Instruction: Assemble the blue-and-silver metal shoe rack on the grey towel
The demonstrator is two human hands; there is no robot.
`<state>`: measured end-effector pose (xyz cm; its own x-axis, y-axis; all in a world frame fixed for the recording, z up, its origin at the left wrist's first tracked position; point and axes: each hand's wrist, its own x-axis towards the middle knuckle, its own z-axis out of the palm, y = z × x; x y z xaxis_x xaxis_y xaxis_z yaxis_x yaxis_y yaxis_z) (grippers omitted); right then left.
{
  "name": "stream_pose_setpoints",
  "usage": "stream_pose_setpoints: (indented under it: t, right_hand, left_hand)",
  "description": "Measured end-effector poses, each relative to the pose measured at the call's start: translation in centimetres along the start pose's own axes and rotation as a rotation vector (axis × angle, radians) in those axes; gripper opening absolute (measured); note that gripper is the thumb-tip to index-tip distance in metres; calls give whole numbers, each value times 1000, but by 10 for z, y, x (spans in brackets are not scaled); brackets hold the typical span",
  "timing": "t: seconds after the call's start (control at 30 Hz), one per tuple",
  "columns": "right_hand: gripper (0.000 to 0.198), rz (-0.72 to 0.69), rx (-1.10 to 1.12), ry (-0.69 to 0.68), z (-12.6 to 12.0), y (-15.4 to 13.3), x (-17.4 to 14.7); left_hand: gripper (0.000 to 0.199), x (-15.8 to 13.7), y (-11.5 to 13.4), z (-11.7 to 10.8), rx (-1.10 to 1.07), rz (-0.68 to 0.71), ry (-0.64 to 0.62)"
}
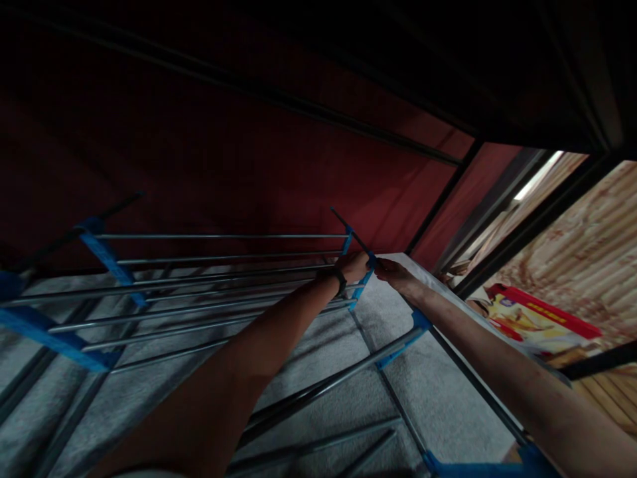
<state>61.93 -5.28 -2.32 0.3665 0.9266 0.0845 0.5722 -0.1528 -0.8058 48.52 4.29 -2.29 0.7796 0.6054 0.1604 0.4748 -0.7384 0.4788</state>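
Observation:
A rack of thin grey metal tubes (223, 236) and blue plastic connectors stretches away from me, lying on a grey surface. Both hands meet at one far blue connector (372, 259), where a dark pole (347, 222) passes through. My left hand (355, 267), with a dark band at the wrist, is closed around the connector's left side. From the right, my right hand (393, 274) pinches the same connector by the pole, its fingertips partly hidden. Nearer to me, another blue connector (421, 320) sits under my right forearm with a tube running into it.
At the left stand more blue connectors (107, 255) with tubes. Loose-looking tubes (318, 446) lie at the bottom. A dark red wall (223, 159) closes off the back. A red and yellow box (540, 318) lies at the right, past a dark metal frame (527, 219).

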Motion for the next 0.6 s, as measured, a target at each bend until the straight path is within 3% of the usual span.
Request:
stream_pose_setpoints:
  t: [0.2,0.43,0.6]
  right_hand:
    - [36,14,66,-13,-1,-3,-5]
    - [46,131,259,-63,0,7,-2]
    - [37,183,275,-71,4,2,2]
  left_hand:
    - [20,3,-1,2,-50,-35,-9]
    - [21,6,-1,-2,-110,-61,-20]
    - [19,7,-9,-5,-137,-69,-27]
